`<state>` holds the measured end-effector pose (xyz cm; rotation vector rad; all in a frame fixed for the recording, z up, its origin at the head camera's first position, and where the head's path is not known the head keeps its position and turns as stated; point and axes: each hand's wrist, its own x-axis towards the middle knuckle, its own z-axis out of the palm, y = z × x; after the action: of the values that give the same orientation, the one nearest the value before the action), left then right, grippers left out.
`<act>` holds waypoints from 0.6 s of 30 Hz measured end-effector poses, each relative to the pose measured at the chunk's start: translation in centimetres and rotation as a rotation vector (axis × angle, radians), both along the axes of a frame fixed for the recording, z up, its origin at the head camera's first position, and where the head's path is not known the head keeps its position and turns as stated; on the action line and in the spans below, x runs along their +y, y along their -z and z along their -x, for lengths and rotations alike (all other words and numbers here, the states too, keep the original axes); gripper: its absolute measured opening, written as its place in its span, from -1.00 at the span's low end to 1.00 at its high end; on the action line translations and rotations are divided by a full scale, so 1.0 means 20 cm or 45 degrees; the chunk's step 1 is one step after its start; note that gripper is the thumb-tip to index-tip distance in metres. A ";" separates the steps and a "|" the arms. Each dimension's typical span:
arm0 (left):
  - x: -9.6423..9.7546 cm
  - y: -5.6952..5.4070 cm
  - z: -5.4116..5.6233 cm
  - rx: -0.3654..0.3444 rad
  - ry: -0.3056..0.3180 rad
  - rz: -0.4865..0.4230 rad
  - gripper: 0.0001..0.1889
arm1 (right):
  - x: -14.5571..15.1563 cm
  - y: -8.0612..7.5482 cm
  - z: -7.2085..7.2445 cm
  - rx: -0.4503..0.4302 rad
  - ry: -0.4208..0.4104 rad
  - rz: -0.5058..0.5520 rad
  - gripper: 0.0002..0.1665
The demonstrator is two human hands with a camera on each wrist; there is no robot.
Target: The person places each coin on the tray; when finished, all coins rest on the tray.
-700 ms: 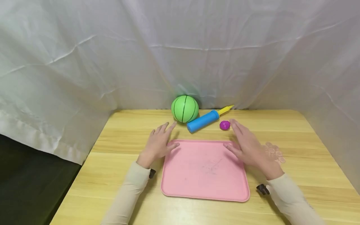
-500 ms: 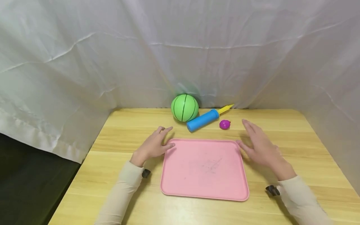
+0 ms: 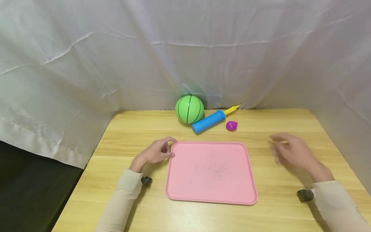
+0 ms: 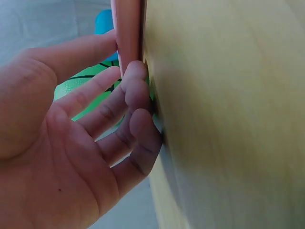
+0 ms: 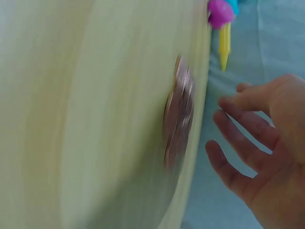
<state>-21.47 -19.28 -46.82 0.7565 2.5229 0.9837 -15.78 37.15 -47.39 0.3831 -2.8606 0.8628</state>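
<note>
My left hand (image 3: 153,152) is at the far left corner of a pink rectangular tray (image 3: 200,183) lying on the wooden table. In the left wrist view the thumb touches the tray's rim (image 4: 127,36) from one side, and the curled fingers (image 4: 138,93) meet it from the other. My right hand (image 3: 295,153), to the right of the tray, holds nothing; its fingers are loosely bent. Below it lies a cluster of flat, round, copper-coloured discs (image 5: 180,114), partly hidden by the hand in the head view.
A green ball (image 3: 189,109) with black lines stands at the back curtain (image 3: 211,71). Beside it lies a blue hand pump (image 3: 208,121) with a yellow nozzle (image 3: 232,110). A small purple round object (image 3: 231,126) sits behind the tray. Curtains also hang left and right.
My right hand has moved right, away from the tray and over toward the discs, its fingers bending. My left hand has shifted slightly left and its fingers have curled at the tray's corner.
</note>
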 end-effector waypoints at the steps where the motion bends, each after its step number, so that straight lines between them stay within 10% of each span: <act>1: 0.00 0.01 0.00 0.004 0.005 -0.012 -0.46 | 0.02 0.01 0.00 0.006 -0.001 -0.013 -0.62; 18: -0.02 0.03 0.01 -0.038 0.062 -0.129 -0.47 | 0.10 0.06 0.09 -0.115 0.037 -0.059 -0.62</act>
<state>-21.74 -19.67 -47.49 0.8225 2.4329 1.1045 -17.59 39.06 -48.52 0.3143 -2.9655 0.8311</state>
